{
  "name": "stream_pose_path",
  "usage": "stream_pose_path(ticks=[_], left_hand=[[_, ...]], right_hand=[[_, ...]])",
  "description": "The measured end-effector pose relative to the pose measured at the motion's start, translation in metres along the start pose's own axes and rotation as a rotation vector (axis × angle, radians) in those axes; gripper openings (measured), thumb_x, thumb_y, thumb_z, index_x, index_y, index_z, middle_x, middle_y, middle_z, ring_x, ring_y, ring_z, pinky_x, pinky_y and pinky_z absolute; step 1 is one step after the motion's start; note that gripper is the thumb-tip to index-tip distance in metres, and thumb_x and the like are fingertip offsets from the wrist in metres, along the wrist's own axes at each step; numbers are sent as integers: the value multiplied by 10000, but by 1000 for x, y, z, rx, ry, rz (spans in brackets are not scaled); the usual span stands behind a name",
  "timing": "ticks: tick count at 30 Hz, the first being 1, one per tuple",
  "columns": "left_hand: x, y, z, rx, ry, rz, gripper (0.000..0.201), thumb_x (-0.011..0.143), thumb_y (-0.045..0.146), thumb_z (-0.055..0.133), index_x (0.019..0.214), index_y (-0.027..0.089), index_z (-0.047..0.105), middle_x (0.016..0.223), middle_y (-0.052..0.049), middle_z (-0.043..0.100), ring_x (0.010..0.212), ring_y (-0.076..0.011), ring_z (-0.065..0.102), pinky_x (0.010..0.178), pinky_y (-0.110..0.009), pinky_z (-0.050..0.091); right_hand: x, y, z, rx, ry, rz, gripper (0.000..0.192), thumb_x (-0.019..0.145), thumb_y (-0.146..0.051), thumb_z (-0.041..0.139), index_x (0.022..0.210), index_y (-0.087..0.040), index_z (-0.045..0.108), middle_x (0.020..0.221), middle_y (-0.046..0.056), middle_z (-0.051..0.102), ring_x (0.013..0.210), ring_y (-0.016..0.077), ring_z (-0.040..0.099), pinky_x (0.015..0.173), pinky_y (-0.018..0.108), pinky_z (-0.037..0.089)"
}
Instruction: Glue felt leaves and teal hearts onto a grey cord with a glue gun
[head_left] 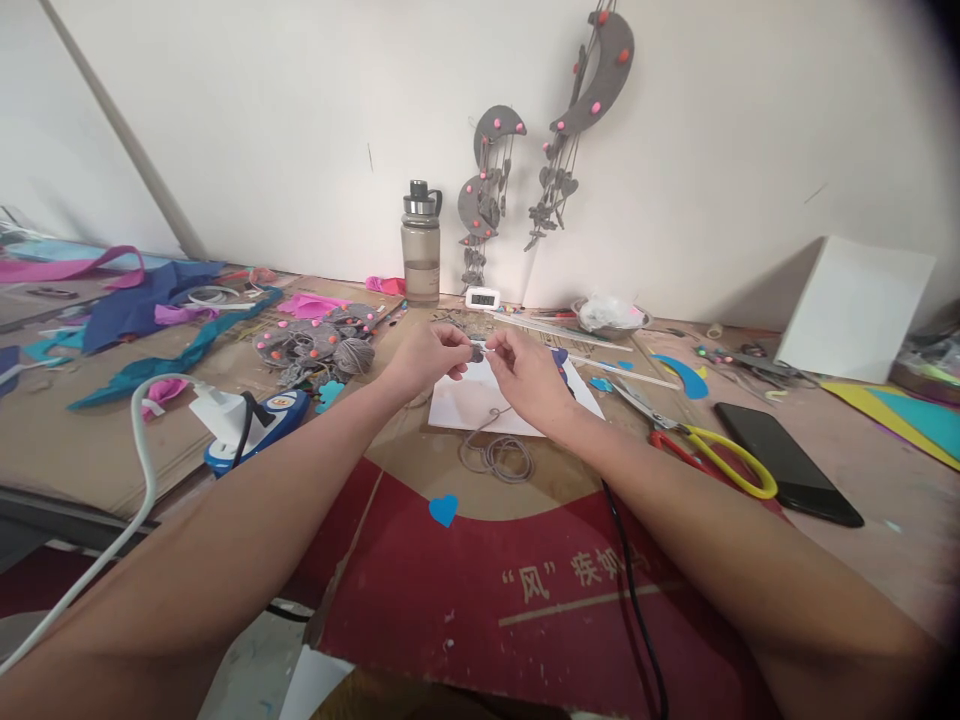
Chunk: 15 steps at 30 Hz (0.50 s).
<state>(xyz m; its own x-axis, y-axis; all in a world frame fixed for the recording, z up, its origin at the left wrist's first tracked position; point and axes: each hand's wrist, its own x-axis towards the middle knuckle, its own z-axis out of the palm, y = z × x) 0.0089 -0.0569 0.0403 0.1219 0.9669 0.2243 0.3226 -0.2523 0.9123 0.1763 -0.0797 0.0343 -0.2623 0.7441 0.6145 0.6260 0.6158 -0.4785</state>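
My left hand (435,358) pinches a small dark grey piece (477,353), possibly felt, between thumb and fingertips. Close beside it, my right hand (529,375) has its thumb and forefinger pressed together at the end of a thin grey cord. That cord (506,460) runs out from under the right hand and lies in loose loops below. Both hands are over a white sheet (457,405) on cardboard. The fingers partly hide the spot where piece and cord come together. A blue heart cutout (444,510) lies nearer to me.
Yellow-handled scissors (697,440) and a black phone (787,460) lie right. A blue power strip (259,430), grey yarn ball (352,356) and decorated grey felt pieces (315,335) are left. Behind stand a water bottle (421,250) and small clock (482,299); grey moon hangings (600,80) are on the wall.
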Motion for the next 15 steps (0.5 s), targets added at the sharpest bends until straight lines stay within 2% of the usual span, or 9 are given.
stream_pose_path(ticks=[8, 11, 15], left_hand=[[-3, 5, 6, -261, 27, -68, 56, 679, 139, 637, 662, 127, 585, 536, 12, 569, 502, -91, 556, 523, -227, 481], [-2, 3, 6, -345, 7, -96, 85, 700, 153, 658, 674, 117, 585, 543, -1, 583, 499, -87, 555, 531, -228, 487], [2, -3, 6, -472, -62, -101, 151, 713, 208, 715, 734, 103, 608, 611, -25, 627, 552, -95, 597, 628, -259, 533]], right_hand=[[-2, 3, 7, 21, 12, -3, 73, 836, -220, 465, 881, -209, 520, 752, 6, 549, 689, 148, 481, 663, 285, 375], [-3, 2, 7, 26, 29, 3, 86, 833, -223, 473, 905, -207, 517, 744, 1, 542, 675, 145, 476, 656, 282, 372], [-3, 2, 6, 32, 30, -6, 90, 838, -228, 468, 911, -208, 517, 738, 0, 534, 672, 148, 474, 658, 285, 371]])
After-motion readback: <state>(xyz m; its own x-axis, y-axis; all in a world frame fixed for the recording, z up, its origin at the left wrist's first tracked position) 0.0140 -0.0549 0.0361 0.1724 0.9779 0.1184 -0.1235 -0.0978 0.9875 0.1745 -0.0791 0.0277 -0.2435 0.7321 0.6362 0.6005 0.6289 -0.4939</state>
